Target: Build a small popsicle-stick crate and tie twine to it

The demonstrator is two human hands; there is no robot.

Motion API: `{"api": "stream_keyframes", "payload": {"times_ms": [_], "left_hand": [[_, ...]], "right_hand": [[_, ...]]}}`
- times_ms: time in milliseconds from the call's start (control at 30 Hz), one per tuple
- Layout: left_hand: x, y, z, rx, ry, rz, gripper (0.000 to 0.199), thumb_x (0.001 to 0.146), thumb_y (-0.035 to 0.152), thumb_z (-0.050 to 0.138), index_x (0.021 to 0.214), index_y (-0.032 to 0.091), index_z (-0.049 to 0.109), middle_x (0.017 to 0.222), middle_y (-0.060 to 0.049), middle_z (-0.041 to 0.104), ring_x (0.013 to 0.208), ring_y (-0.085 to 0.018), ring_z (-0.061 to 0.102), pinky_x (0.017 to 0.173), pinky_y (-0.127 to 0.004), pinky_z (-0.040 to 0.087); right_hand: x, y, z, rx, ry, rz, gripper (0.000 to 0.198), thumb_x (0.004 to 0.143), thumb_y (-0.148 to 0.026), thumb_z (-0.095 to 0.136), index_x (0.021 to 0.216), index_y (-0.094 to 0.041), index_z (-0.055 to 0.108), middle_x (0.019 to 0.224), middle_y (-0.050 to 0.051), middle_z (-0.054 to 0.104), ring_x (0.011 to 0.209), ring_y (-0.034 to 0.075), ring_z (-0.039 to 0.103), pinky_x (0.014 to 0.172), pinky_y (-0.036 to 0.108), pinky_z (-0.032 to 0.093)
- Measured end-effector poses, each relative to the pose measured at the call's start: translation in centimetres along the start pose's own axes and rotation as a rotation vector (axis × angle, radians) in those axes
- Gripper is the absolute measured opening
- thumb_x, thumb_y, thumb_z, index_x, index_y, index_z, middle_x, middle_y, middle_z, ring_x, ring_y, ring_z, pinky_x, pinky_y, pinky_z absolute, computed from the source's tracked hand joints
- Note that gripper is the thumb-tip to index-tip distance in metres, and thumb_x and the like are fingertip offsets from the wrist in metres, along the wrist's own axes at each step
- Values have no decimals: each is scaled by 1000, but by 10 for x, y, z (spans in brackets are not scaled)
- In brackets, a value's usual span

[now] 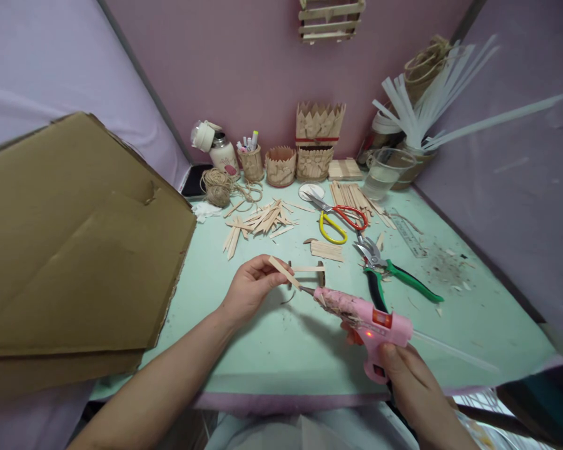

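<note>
Over the green tabletop (pixel 244 369), the left hand (pixel 248 286) pinches a wooden stick (pixel 281 270), its right end at the nozzle (pixel 307 290) of a pink glue gun (pixel 351 309) clasped in the right hand (pixel 410 372). Far left, a wooden cup (pixel 252 166) holds pens (pixel 249 143).

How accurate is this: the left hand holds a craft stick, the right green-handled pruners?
Not quite: the head view shows the right hand holding a pink glue gun; the green-handled pruners lie on the table. The left hand does hold a craft stick.
</note>
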State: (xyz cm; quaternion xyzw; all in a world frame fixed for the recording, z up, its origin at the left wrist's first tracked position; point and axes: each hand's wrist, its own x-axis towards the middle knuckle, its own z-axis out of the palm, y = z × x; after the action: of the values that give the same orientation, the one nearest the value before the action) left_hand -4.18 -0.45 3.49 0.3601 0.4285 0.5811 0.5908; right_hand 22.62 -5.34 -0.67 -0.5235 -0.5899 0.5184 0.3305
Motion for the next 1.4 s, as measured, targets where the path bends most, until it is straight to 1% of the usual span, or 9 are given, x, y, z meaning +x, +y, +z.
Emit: {"api": "stream_keyframes", "payload": {"times_ms": [200,367,600,733,900,1067,1200,1300,1400], "left_hand": [[-1,-1,0,1,-16,7,16,69,24,84,76,15,73,80,-4,72,72,-15,65,74,-29,51],[0,-2,0,18,5,2,19,66,26,85,75,15,72,79,-5,72,71,-16,65,73,-30,52],[-1,-2,-2,16,-11,-2,18,68,26,84,76,15,72,79,-5,73,72,-16,65,73,-30,51],[-1,-4,-3,27,-23,3,15,70,24,83,77,16,73,80,-4,73,73,-15,66,75,-29,51],[0,-6,-5,66,-25,11,15,70,24,83,77,16,73,83,-5,73,77,-16,66,78,-30,51],[0,-6,-5,79,-6,-2,18,68,28,84,77,16,73,82,-6,74,76,-18,66,78,-32,52],[0,-5,-2,26,-1,-44,21,66,29,85,78,16,74,80,-5,73,74,-17,66,77,-31,51],[1,-5,-1,-3,-51,-128,23,64,30,87,77,15,75,76,-5,72,71,-15,64,73,-29,50],[1,-7,0,1,-121,-220,25,61,31,88,75,15,75,74,-5,71,68,-15,63,69,-28,49]], "right_hand": [[0,-4,-1,-36,43,-15,55,87,-65,47,92,-21,80,96,11,76,91,28,70,82,36,56],[0,-8,-1,-33,27,-18,55,88,-64,46,91,-22,80,83,9,75,79,25,69,72,33,57],[3,-14,0,-3,8,-12,57,86,-67,46,92,-21,80,83,9,76,69,23,67,63,31,56],[3,-16,0,-12,26,-25,54,86,-66,48,90,-22,80,84,9,76,73,24,68,67,31,57],[4,-17,0,-23,44,-8,51,85,-65,51,88,-23,80,81,8,76,71,23,68,60,29,57],[5,-17,-4,-48,81,10,53,84,-67,51,93,-24,80,94,9,77,85,27,71,66,31,59],[3,-13,-5,-66,128,-48,51,86,-64,49,92,-24,80,90,8,78,89,28,70,81,36,57],[0,-12,-1,-21,85,-88,53,89,-62,45,92,-23,80,83,8,78,91,29,70,90,40,54],[0,-14,3,6,2,-106,52,91,-59,44,99,-21,79,87,9,78,95,30,70,95,41,52]]}}
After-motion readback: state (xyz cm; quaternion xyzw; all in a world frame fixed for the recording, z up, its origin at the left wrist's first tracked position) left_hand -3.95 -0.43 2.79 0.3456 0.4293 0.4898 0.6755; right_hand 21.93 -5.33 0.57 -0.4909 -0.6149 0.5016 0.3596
